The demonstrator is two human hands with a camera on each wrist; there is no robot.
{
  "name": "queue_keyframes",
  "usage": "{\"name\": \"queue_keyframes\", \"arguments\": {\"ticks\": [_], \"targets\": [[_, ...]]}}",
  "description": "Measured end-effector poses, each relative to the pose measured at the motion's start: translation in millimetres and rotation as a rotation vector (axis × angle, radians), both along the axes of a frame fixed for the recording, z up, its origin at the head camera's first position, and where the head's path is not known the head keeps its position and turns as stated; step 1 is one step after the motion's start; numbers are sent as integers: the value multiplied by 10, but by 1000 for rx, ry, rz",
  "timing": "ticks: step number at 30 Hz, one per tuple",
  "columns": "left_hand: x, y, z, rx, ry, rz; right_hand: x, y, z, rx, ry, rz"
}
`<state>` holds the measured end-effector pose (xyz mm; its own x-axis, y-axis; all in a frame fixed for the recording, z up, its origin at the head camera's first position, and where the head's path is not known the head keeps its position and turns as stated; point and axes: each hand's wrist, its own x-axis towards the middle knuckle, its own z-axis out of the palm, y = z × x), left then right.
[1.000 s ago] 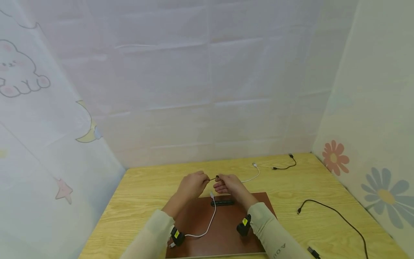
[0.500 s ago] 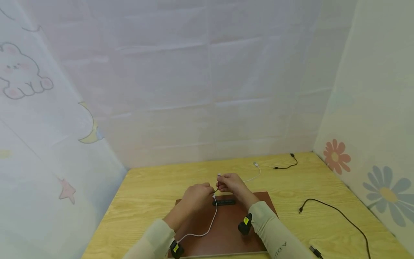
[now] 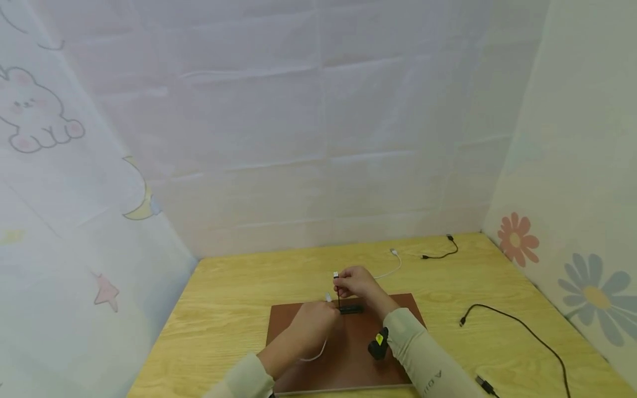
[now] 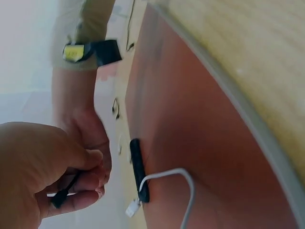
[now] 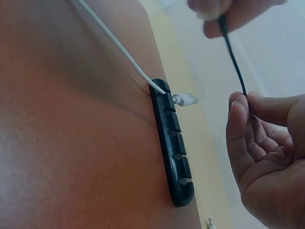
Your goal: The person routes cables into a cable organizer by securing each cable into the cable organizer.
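A short black USB cable [image 5: 233, 59] is stretched between my hands above a black slotted cable holder [image 5: 174, 148]. My right hand [image 3: 354, 282] pinches the cable near its USB plug [image 3: 335, 275], which points up. With thumb and fingers, my left hand [image 3: 314, 321] pinches the cable lower down, close over the holder in the head view; the cable's far end is hidden there. A white USB cable [image 5: 119, 45] sits in the holder's end slot, its plug [image 5: 187, 99] sticking out past the far side. The other slots that show hold no cable.
The holder lies along the far edge of a brown board [image 3: 358, 359] on the wooden table [image 3: 224, 298]. Behind it lie a white cable [image 3: 393, 271] and a short black cable [image 3: 440, 257]. A longer black cable [image 3: 522, 327] curves at the right, near a USB plug [image 3: 485, 384].
My left hand has come down and toward me, over the holder's left part. The black cable, first held nearly level, now runs upright from my right hand, with its plug up.
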<state>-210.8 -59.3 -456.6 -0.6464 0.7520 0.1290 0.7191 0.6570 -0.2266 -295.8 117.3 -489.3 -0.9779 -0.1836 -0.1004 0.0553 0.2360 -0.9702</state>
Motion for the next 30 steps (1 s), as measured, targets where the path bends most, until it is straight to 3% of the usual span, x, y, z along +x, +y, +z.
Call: {"name": "queue_keyframes", "arguments": {"ticks": [6,12,16,22,26,30], "targets": [[170,64,-103,-40,94,-27,65,-11,-16,72,13,6],[321,99,-97,-70,41,-36,77,12,-31,187,6,3],[359,99,-101,-64,18,-42,64,21,-42,279,42,26],[439,131,-162,-100,61,-54,82,10,-94,410,91,70],[480,166,-232,-125,98,-53,108,6,-122,441,101,56],[497,189,-277,-150,95,-65,120,3,-134,471,124,37]]}}
